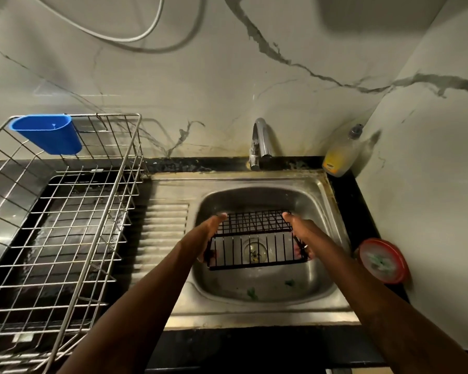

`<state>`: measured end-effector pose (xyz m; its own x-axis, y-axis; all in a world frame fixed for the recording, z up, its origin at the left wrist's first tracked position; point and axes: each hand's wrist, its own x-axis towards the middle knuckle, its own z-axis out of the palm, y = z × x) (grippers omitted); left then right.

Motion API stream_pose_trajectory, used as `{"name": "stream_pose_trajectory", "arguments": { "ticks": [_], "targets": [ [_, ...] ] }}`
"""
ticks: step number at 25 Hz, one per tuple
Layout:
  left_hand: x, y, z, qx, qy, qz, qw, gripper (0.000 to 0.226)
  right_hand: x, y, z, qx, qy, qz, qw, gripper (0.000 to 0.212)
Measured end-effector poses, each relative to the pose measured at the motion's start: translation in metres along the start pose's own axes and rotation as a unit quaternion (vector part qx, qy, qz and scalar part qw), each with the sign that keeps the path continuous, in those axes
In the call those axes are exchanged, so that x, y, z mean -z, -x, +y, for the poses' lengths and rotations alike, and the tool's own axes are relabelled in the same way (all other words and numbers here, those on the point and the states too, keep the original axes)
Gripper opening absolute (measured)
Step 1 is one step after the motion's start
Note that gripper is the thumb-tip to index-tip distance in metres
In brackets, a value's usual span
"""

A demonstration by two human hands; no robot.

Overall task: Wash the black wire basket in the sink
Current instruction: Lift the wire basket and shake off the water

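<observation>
Black wire basket is in the middle of the sink bowl, held between both hands, one at each short end. Can't tell if it touches the bowl floor. It's tilted: the grid face points up and away, the barred long side faces the camera. The drain shows through the bars.

Left grip: closed round the basket's left end, thumb lying along the top edge, fingers wrapped under and partly visible through the wires. Right grip: same on the right end, thumb on top near the far corner, fingertips curled round the lower edge. Both forearms come in from the bottom of the view.

Tap stands behind the bowl, its spout above the back rim; no water visible. Small green scraps lie on the bowl floor near the front. The ribbed drainboard is left of the bowl.

Metal dish rack sits on the left over a dark tray, touching the drainboard edge. Blue cup hangs on the rack's far-left corner. Soap bottle with yellow liquid stands in the back-right corner of the black worktop, against the wall. Red round tub with something green inside sits on the worktop right of the sink. White cable loops on the marbled wall up top.
</observation>
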<state>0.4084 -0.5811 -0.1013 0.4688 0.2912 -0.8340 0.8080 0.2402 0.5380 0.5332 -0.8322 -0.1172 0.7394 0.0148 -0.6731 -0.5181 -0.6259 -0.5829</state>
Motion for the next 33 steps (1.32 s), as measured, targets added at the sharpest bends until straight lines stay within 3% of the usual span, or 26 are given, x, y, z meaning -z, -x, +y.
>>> {"name": "stream_pose_trajectory", "arguments": {
  "ticks": [1,3,5,7,10,12,13,14,15,16,17,22,25,27,29,30,32,33],
  "targets": [
    [0.001,-0.006,-0.006,-0.002,-0.004,0.001,1.000,0.099,-0.002,-0.001,0.005,-0.002,-0.005,-0.011,1.000,0.134],
    [0.000,-0.007,-0.005,-0.030,0.007,0.031,0.999,0.109,-0.002,0.023,-0.001,0.040,-0.015,0.021,0.999,0.099],
    [0.002,-0.009,-0.001,-0.091,0.027,0.063,0.993,0.097,-0.005,0.036,-0.005,0.105,0.018,0.065,0.992,0.072],
    [0.005,-0.001,0.006,-0.174,0.044,0.094,0.979,0.081,-0.005,0.043,-0.010,0.182,0.022,0.093,0.979,0.061],
    [0.009,0.008,0.000,-0.360,0.011,0.139,0.922,0.061,-0.008,0.063,-0.005,0.359,-0.027,0.157,0.920,0.040],
    [0.010,0.008,-0.004,-0.444,-0.001,0.154,0.883,0.047,-0.009,0.061,-0.002,0.440,-0.064,0.191,0.875,0.039],
    [0.011,0.004,-0.002,-0.418,0.008,0.151,0.896,0.050,-0.010,0.051,-0.001,0.413,-0.060,0.196,0.888,0.050],
    [0.011,0.002,0.003,-0.346,0.017,0.134,0.928,0.061,-0.010,0.040,-0.004,0.340,-0.030,0.176,0.923,0.067],
    [0.011,-0.001,0.007,-0.220,0.006,0.096,0.971,0.077,-0.009,0.032,-0.008,0.218,0.011,0.129,0.967,0.084],
    [0.010,-0.004,0.006,-0.088,-0.018,0.047,0.995,0.091,-0.008,0.026,-0.011,0.100,0.050,0.079,0.991,0.095],
    [0.009,-0.007,0.000,-0.014,-0.035,0.012,0.999,0.100,-0.008,0.024,-0.009,0.042,0.081,0.046,0.995,0.101],
    [0.013,-0.027,-0.017,-0.051,-0.014,0.035,0.998,0.124,-0.013,0.019,0.002,0.078,0.097,0.075,0.989,0.112],
    [0.011,0.000,-0.004,-0.143,-0.019,0.102,0.984,0.095,-0.011,0.040,0.001,0.160,0.076,0.111,0.978,0.083],
    [0.009,0.012,-0.002,-0.297,-0.023,0.152,0.942,0.064,-0.011,0.062,0.005,0.296,0.007,0.162,0.941,0.056],
    [0.007,0.021,-0.003,-0.403,-0.019,0.151,0.902,0.040,-0.013,0.067,0.013,0.395,-0.037,0.207,0.894,0.045],
    [0.007,0.023,0.000,-0.394,-0.005,0.139,0.909,0.039,-0.012,0.062,0.011,0.387,-0.032,0.211,0.897,0.051],
    [0.010,0.017,0.008,-0.243,-0.010,0.099,0.965,0.054,-0.011,0.048,-0.001,0.197,0.049,0.137,0.970,0.078],
    [0.013,0.013,0.008,-0.161,-0.041,0.068,0.984,0.061,-0.009,0.050,-0.007,0.091,0.079,0.084,0.989,0.087]
  ]
}}
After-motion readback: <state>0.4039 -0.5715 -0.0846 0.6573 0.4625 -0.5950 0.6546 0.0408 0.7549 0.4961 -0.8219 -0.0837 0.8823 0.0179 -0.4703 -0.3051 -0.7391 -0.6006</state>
